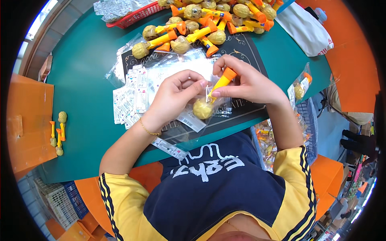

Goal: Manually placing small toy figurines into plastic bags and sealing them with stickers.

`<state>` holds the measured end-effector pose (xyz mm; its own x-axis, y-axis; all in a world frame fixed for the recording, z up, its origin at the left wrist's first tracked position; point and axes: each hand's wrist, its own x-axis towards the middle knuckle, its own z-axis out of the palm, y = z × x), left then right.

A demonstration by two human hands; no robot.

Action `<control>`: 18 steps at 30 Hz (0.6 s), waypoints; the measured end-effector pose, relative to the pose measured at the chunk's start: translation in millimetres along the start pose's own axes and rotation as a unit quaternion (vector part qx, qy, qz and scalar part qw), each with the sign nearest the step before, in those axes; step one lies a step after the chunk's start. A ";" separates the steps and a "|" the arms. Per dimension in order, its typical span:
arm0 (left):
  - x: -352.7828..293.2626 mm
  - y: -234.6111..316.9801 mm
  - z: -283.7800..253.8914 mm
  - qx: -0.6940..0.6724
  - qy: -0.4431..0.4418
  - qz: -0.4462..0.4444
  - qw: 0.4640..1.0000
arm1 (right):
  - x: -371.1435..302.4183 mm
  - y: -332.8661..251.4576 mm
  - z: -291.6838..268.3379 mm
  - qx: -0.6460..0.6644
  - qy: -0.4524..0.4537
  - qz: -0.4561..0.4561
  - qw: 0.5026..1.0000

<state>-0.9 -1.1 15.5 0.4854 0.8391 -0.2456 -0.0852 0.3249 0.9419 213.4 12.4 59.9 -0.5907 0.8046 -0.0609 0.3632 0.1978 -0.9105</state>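
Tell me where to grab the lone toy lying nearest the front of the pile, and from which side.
Grip the toy by its yellow stem, coming from the near side. The stem is slim and straight with bare mat in front of it, while the round head and the pile behind it crowd the other approaches.

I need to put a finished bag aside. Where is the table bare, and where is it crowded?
Bare green table lies left of the paper slips, up to the three loose toys. The toy heap at the far edge is crowded, as is the mat around both hands.

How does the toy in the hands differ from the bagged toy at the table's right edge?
The held toy is only partly inside its clear bag, gripped by both hands; the bagged toy is fully enclosed and lies untouched. The held toy looks larger, being nearer. Both have a tan head and a yellow-orange handle.
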 end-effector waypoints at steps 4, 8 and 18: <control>-1.7 -2.1 7.4 -0.111 0.037 0.020 0.993 | 1.5 16.0 8.0 0.052 0.118 -0.029 0.991; -0.1 -5.6 7.1 -0.120 0.039 0.051 0.991 | -1.8 23.7 12.8 0.142 0.198 -0.053 0.968; -2.0 -21.0 12.5 -0.153 0.038 0.105 0.982 | 4.7 7.8 26.7 0.120 0.185 -0.142 0.965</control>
<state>10.8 -15.1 -1.0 0.3637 0.9280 -0.0814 -0.4394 0.2479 0.8634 194.2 2.7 41.6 -0.3289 0.8901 0.3154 0.0206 0.3407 -0.9400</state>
